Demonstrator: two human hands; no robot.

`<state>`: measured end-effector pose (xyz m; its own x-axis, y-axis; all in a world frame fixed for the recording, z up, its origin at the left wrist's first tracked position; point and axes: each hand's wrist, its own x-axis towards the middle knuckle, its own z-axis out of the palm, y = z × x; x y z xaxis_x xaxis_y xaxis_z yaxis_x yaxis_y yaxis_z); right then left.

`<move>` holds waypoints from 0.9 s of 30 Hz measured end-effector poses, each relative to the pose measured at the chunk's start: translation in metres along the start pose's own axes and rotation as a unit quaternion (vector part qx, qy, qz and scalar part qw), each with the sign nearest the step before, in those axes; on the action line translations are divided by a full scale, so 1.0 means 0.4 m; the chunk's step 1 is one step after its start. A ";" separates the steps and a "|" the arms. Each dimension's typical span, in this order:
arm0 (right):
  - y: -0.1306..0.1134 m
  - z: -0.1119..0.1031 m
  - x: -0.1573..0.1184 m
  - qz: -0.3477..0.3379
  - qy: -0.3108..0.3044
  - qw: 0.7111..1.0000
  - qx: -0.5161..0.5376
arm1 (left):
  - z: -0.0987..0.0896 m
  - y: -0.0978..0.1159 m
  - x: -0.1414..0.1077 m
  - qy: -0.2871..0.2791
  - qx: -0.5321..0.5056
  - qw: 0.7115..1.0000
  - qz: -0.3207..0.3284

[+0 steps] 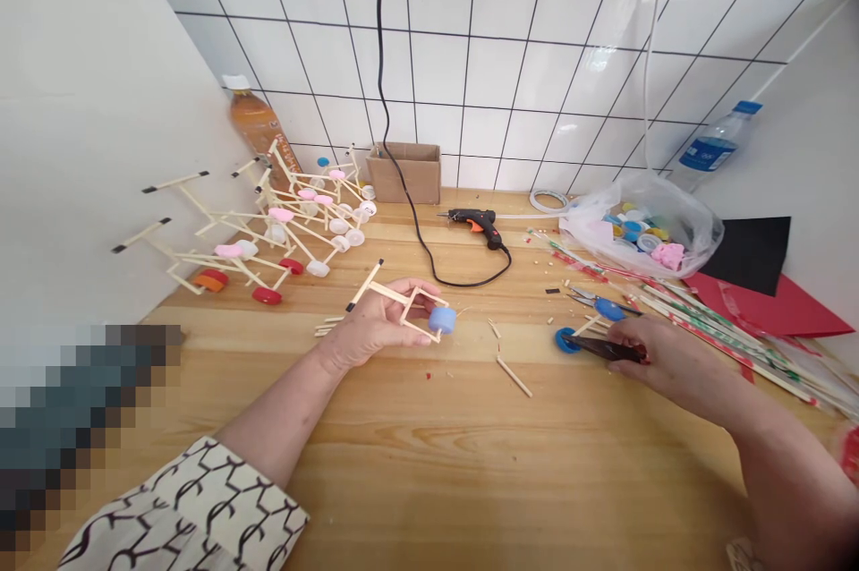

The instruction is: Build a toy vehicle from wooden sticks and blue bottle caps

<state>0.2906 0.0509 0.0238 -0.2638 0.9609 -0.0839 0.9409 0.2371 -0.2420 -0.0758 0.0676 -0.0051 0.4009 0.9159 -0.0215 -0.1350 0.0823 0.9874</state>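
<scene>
My left hand (389,316) is closed around a small tricycle model (391,292) made of thin wooden sticks. A light-blue bottle cap (442,319) sits as a wheel at its right end, and the handlebar at the other end has black tips. On the right, my right hand (648,361) grips dark pliers (597,346) lying low over the table. Their tip reaches a darker blue bottle cap (567,339); whether the jaws pinch it I cannot tell. Just behind them lie scissors (608,309) with blue handles.
Several finished stick tricycles (282,215) stand at the left, before a tea bottle (259,123). A glue gun (478,224) with its cord lies behind my hands, near a cardboard box (405,173). Rightward are a bag of caps (641,226), wrapped sticks (731,329) and a water bottle (712,144).
</scene>
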 end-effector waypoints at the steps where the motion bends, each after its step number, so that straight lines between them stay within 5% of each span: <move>1: -0.002 -0.002 -0.001 -0.001 -0.007 1.000 -0.005 | 0.000 0.000 0.000 0.000 0.000 1.000 0.001; 15: 0.008 -0.020 -0.021 -0.006 -0.049 0.998 0.049 | -0.007 -0.007 0.003 -0.008 0.004 1.000 0.004; 20: 0.011 -0.024 -0.042 -0.036 -0.109 0.993 0.019 | -0.007 -0.008 0.003 -0.007 -0.001 1.000 0.004; 27: 0.036 -0.010 -0.064 -0.034 -0.089 0.995 -0.012 | -0.009 -0.008 0.003 -0.005 0.003 1.000 0.007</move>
<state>0.3116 0.0301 0.0263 -0.3594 0.9020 -0.2391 0.9234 0.3067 -0.2309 -0.0781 0.0700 -0.0088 0.4076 0.9131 -0.0069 -0.1359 0.0681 0.9884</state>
